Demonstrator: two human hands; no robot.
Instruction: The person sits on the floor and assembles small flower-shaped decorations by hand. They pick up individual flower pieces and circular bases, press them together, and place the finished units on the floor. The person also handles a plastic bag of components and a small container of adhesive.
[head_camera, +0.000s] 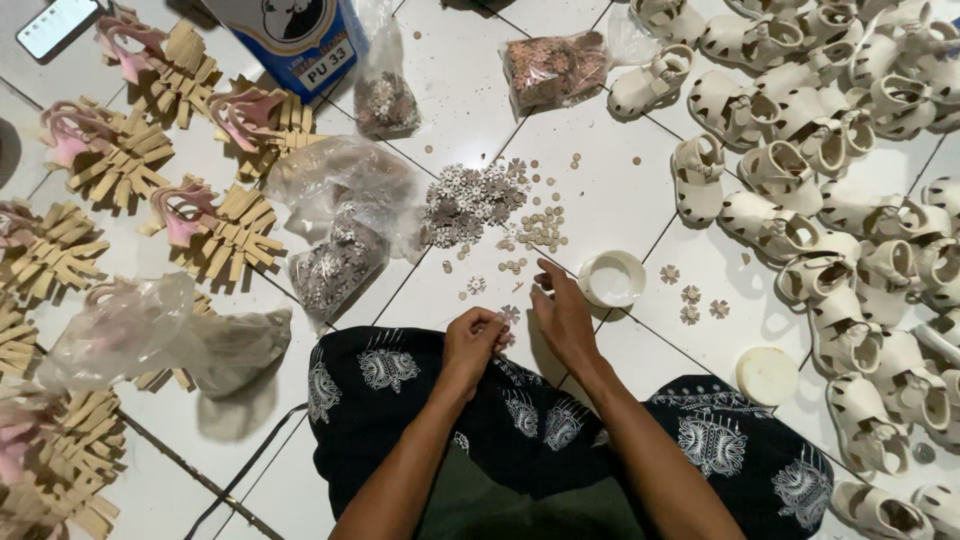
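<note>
My left hand (474, 340) is curled over a small flower-shaped ornament (510, 315), pinching it just above my black patterned skirt (400, 385). My right hand (562, 310) reaches forward, fingertips down on the white tiled floor (600, 170) beside loose small round beads (540, 230). A pile of silvery flower ornaments (470, 200) lies just beyond both hands. A small white round cup (612, 278) stands right of my right hand.
Several cream children's sandals (820, 200) cover the right side. Three finished flower pieces (692, 296) lie beside them, near a white lid (767, 375). Clear bags of ornaments (335, 255) and pink-and-tan strap bundles (215, 225) fill the left. A blue box (300, 40) stands at the back.
</note>
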